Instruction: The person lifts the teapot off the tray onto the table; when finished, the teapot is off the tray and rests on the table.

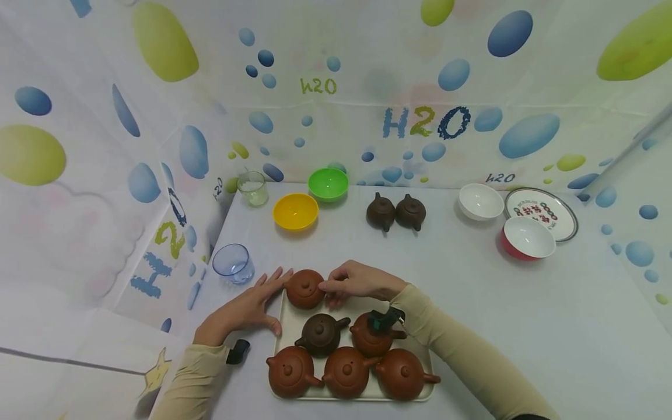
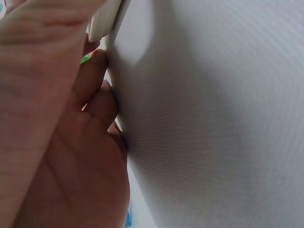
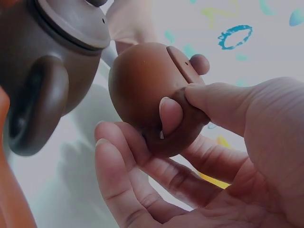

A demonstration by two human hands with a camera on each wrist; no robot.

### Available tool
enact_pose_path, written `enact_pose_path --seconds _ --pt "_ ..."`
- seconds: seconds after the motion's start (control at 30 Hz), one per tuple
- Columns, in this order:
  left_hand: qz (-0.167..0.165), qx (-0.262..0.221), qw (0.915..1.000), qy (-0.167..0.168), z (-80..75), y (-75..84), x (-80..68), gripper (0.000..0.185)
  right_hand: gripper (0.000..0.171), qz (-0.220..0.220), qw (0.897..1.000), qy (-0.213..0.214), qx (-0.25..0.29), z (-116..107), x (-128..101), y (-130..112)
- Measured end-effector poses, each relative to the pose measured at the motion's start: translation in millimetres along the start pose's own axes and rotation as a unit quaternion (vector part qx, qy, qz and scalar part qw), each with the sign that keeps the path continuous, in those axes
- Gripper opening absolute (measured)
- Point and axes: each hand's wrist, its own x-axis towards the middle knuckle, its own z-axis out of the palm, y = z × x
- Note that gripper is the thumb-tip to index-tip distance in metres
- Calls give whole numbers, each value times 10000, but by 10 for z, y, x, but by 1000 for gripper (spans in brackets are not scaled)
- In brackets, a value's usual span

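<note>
Reddish-brown clay shows between the person's two hands: a small round teapot (image 1: 303, 290), at the far left corner of a cream tray (image 1: 296, 321). I see the right hand (image 1: 362, 281) on its right side, thumb and fingers clamped on the looped handle (image 3: 173, 145), with the thumb pressing near the top of the loop and one fingertip poking through it. From where I stand, I can't tell whether the pot's base rests on the tray or is slightly raised. Its lid is on, the round knob (image 3: 199, 64) standing up.

On the pot's other side is the left hand (image 1: 249, 306), its fingers apart and reaching toward the far side, thumb held away from them beside the tray's left edge. The fingertips are right by the pot's left side; whether they touch it I can't tell.

Just nearer than the held pot sits a dark brown teapot (image 1: 320, 333), with a reddish-brown one to its right partly hidden by the device on the right wrist (image 1: 385, 320). Three more reddish-brown teapots (image 1: 346, 372) line the tray's near edge.

A blue glass (image 1: 234, 265) stands beyond the left hand. Farther off are a yellow bowl (image 1: 295, 212), a green bowl (image 1: 328, 184) and two dark brown teapots (image 1: 410, 212) side by side.
</note>
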Motion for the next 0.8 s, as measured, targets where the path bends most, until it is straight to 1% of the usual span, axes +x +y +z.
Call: enact_pose_path --seconds 0.17,0.33,0.53,0.8 --pt "92 29 10000 11 6 -1 13 125 35 -13 9999 111 4 -69 -79 73" --pt "99 -11 9999 4 15 -2 22 127 33 10 9996 283 -39 -157 -232 170" --pt "66 -11 10000 2 29 -16 21 128 37 26 9985 536 59 -268 -494 322" --pt "33 -16 10000 -2 5 -19 -1 127 37 -47 9955 905 262 -434 -892 468"
